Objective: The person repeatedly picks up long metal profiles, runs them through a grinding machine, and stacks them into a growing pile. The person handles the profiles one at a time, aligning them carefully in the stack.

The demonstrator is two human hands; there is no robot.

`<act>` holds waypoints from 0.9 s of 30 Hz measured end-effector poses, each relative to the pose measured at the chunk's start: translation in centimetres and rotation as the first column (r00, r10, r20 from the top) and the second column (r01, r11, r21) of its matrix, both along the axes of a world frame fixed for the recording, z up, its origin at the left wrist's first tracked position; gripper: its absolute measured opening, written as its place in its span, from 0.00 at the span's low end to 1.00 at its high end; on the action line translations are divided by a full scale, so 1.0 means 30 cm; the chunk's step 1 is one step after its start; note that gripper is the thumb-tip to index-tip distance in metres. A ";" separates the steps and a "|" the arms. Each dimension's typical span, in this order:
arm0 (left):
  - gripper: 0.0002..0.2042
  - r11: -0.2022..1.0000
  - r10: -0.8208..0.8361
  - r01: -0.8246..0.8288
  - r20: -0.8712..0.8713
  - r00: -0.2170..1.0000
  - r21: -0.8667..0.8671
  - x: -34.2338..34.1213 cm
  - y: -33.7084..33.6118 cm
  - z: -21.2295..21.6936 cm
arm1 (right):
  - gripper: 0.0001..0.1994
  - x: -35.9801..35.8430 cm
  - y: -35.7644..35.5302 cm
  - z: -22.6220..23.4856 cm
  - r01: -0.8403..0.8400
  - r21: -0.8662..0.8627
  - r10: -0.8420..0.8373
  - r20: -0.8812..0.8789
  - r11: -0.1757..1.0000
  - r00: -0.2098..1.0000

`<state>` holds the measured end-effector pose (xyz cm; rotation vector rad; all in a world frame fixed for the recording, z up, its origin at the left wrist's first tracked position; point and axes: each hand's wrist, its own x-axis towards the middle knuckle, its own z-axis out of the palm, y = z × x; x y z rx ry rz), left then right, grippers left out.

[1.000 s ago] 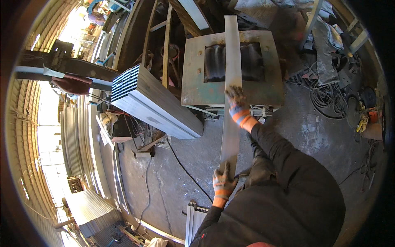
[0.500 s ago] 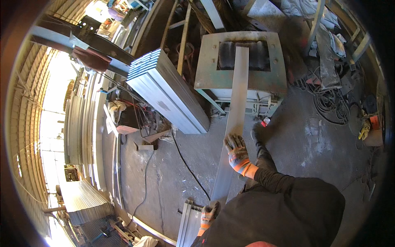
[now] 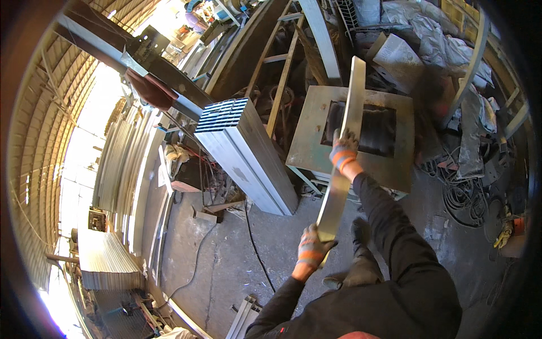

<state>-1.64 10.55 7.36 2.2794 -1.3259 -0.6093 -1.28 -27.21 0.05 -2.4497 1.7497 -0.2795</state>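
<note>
A long silvery metal channel [image 3: 333,206] slants away from me, raised above the floor. My left hand [image 3: 310,247], in a grey and orange work glove, is closed on its near end. Farther up, my gloved right hand [image 3: 344,148] grips the same piece around its middle, the fingers partly hidden by the glove's back. The far end reaches over a greenish-grey metal machine [image 3: 307,121] that has a dark, worn surface inside a rectangular opening. I cannot tell whether the piece touches it.
Left of the machine stands a neat stack of metal channels [image 3: 248,164]. More channels [image 3: 244,317] lie by my left forearm. A black cable [image 3: 252,237] crosses the floor. Coiled hoses [image 3: 466,192] and scrap lie at the right. Corrugated sheets [image 3: 110,260] rest at the far left.
The channel has been lifted and swung. My left hand has come up from near the lower stack, and my right hand has moved farther away with the piece. The view has also shifted.
</note>
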 end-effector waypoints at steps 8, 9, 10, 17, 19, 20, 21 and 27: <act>0.29 0.968 -0.181 0.140 0.195 0.964 0.207 0.039 -0.478 -0.100 | 0.39 -0.111 -0.537 -0.132 -0.093 0.061 0.073 0.266 0.994 0.961; 0.27 0.971 -0.178 0.145 0.172 0.969 0.192 0.046 -0.453 -0.113 | 0.40 -0.125 -0.501 -0.141 -0.095 0.091 0.066 0.279 0.991 0.958; 0.26 0.975 -0.179 0.151 0.172 0.969 0.165 0.042 -0.397 -0.124 | 0.40 -0.136 -0.443 -0.151 -0.107 -0.082 0.129 0.331 0.991 0.935; 0.20 0.981 -0.144 0.124 0.131 0.981 0.150 -0.021 0.312 -0.116 | 0.43 -0.205 0.307 -0.175 -0.104 -0.038 0.111 0.406 0.994 0.907; 0.20 0.990 -0.116 0.100 0.174 0.978 0.101 -0.034 0.550 -0.087 | 0.42 -0.228 0.542 -0.158 -0.144 -0.090 0.170 0.569 0.985 0.805; 0.20 0.987 -0.108 0.088 0.152 0.982 0.134 -0.035 0.671 -0.072 | 0.42 -0.238 0.674 -0.153 -0.168 -0.089 0.188 0.590 0.982 0.785; 0.19 0.985 -0.094 0.073 0.132 0.987 0.158 -0.039 0.789 -0.061 | 0.41 -0.243 0.798 -0.146 -0.183 0.026 0.125 0.631 0.983 0.766; 0.15 0.975 -0.116 0.079 0.177 0.977 0.206 -0.055 1.419 0.003 | 0.42 -0.280 1.423 -0.063 -0.250 -0.024 0.223 0.542 0.968 0.810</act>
